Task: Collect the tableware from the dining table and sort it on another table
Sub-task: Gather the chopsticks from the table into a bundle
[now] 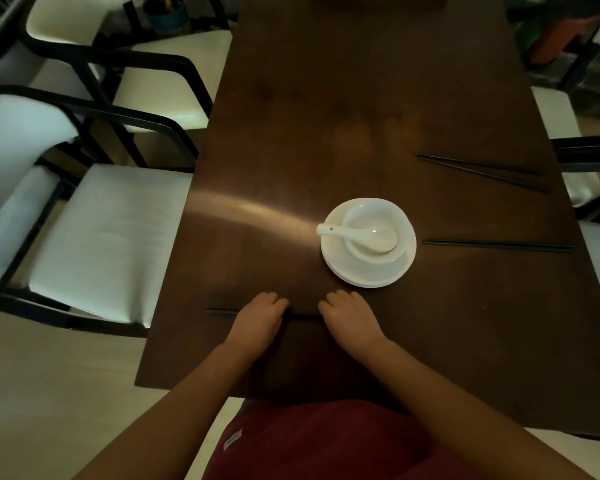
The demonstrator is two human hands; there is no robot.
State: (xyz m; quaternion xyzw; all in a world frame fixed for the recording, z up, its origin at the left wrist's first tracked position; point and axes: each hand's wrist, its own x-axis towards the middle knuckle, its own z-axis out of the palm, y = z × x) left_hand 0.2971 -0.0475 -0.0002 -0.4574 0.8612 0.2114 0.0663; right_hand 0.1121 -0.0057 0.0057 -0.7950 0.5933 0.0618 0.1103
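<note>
Dark brown wooden table point(326, 116): thin black chopsticks point(222, 311) lie left-right under curled fingers of left hand point(258, 318) and right hand point(352, 318); grip unclear.

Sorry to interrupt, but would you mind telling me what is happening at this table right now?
A person is clearing a dark wooden table. Both hands, left hand and right hand, rest on a pair of black chopsticks at the near edge, seemingly gathering them. A white bowl with a spoon in it sits on a plate, and two more chopstick pairs lie to the right, untouched.
</note>
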